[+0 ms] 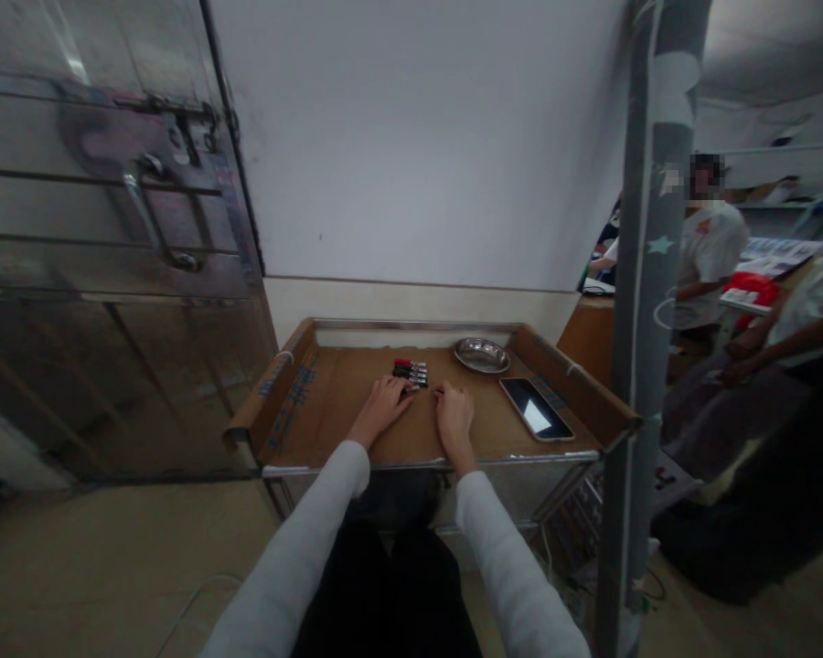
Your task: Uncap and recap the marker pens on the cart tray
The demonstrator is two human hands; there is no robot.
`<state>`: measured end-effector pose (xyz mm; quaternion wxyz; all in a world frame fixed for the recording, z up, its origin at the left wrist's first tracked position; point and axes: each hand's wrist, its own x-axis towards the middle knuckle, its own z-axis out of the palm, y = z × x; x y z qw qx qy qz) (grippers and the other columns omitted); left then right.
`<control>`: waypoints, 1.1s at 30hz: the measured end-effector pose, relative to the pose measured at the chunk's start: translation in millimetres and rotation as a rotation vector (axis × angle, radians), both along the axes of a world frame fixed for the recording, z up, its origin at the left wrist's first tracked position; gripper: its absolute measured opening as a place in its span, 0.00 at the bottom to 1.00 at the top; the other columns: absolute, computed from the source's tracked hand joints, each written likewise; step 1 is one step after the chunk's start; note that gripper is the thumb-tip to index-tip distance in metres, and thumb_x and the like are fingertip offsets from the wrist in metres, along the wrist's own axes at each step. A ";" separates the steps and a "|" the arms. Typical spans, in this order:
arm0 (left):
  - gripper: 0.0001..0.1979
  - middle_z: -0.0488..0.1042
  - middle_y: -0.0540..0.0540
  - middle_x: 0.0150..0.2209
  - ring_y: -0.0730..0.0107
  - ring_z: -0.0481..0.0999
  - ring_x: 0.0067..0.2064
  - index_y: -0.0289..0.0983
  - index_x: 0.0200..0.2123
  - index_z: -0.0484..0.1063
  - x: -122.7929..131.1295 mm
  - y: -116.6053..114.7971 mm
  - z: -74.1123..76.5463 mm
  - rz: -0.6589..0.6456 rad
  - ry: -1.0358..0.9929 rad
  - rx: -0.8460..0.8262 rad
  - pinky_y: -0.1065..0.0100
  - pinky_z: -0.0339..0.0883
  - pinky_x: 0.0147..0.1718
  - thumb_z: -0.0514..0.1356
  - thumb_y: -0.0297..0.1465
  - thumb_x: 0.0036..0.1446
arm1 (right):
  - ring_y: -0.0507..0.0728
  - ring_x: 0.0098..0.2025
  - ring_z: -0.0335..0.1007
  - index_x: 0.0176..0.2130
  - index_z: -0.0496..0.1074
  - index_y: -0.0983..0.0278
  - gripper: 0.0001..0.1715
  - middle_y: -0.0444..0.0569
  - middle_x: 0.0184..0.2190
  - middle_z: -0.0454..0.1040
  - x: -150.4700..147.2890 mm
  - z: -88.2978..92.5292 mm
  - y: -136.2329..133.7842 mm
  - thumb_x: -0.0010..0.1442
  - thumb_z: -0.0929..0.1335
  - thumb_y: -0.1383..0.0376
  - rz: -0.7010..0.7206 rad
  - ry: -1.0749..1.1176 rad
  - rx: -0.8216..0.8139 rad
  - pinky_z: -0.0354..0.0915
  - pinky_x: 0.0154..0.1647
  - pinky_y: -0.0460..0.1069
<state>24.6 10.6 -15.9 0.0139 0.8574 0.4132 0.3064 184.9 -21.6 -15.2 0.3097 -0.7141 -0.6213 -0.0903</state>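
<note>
As we sweep in from the left, the barred steel door (pixel 102 210) stands beside a metal-framed table lined with cardboard (pixel 333 402), whose upturned left flap (pixel 267 388) seems meant to stop things sliding off. A broad stretch of lining separates that flap from the left hand (pixel 386 402) — good room for sideways movement there. Here's the left hand, palm down, fingers gathered just by the row of small pieces (pixel 410 370), one red and the others black, with silvery ends; I can't tell whether it grips anything. The pieces lie side by side near the middle, probably to keep them within reach of both hands. And now the right hand (pixel 454 409) — curled, thumb and forefinger close together, facing the left across a narrow gap; a small dark bit shows at its tips, but a grasp can't be confirmed. Beyond it sits a shallow oval metal dish (pixel 481 356) near the back edge, and nearer, a smartphone (pixel 536 409) lies slantwise beside the right flap (pixel 576 384), leaving the right hand tighter room. Far right, past a grey pole (pixel 648 302), a co-worker in a pale shirt (pixel 717 242) stays well apart.
</note>
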 end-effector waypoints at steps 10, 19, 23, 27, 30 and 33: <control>0.11 0.70 0.45 0.41 0.64 0.68 0.44 0.38 0.42 0.71 0.1 4.8 -4.0 -0.017 -0.020 0.009 0.61 0.61 0.46 0.52 0.34 0.61 | 0.59 0.40 0.67 0.39 0.72 0.64 0.12 0.57 0.35 0.75 -3.6 3.7 1.4 0.62 0.60 0.68 0.108 -0.093 -0.041 0.56 0.42 0.52; 0.10 0.70 0.44 0.41 0.65 0.70 0.44 0.37 0.43 0.69 0.8 2.1 1.1 0.013 -0.091 0.056 0.61 0.62 0.46 0.52 0.31 0.61 | 0.59 0.39 0.67 0.42 0.71 0.64 0.15 0.56 0.36 0.75 -7.4 11.0 -4.1 0.64 0.58 0.67 0.132 -0.090 -0.008 0.55 0.42 0.52; 0.09 0.72 0.43 0.42 0.63 0.69 0.46 0.37 0.42 0.69 0.9 1.6 2.2 0.036 -0.073 0.074 0.60 0.61 0.46 0.52 0.31 0.61 | 0.58 0.37 0.67 0.40 0.71 0.64 0.13 0.55 0.34 0.75 -6.9 10.0 -4.2 0.63 0.59 0.67 0.098 -0.098 0.057 0.56 0.41 0.51; 0.09 0.73 0.43 0.42 0.62 0.70 0.45 0.37 0.43 0.69 0.8 2.7 1.5 0.035 -0.043 0.090 0.60 0.61 0.46 0.53 0.30 0.61 | 0.58 0.37 0.67 0.40 0.71 0.64 0.12 0.54 0.33 0.75 -8.4 10.6 -2.9 0.63 0.59 0.66 0.123 -0.117 0.059 0.57 0.41 0.51; 0.10 0.73 0.43 0.42 0.62 0.70 0.45 0.37 0.43 0.69 0.3 3.0 1.0 0.024 -0.037 0.105 0.61 0.61 0.46 0.52 0.31 0.61 | 0.58 0.40 0.68 0.42 0.70 0.65 0.14 0.55 0.36 0.75 -10.9 11.4 -1.9 0.63 0.58 0.67 0.209 -0.101 0.040 0.59 0.43 0.51; 0.10 0.73 0.43 0.42 0.63 0.70 0.45 0.37 0.43 0.69 -0.4 2.3 1.7 0.036 -0.050 0.098 0.62 0.60 0.46 0.51 0.30 0.62 | 0.58 0.47 0.67 0.52 0.64 0.66 0.20 0.56 0.45 0.73 -13.3 10.0 -0.4 0.61 0.58 0.69 0.399 -0.023 0.050 0.60 0.49 0.52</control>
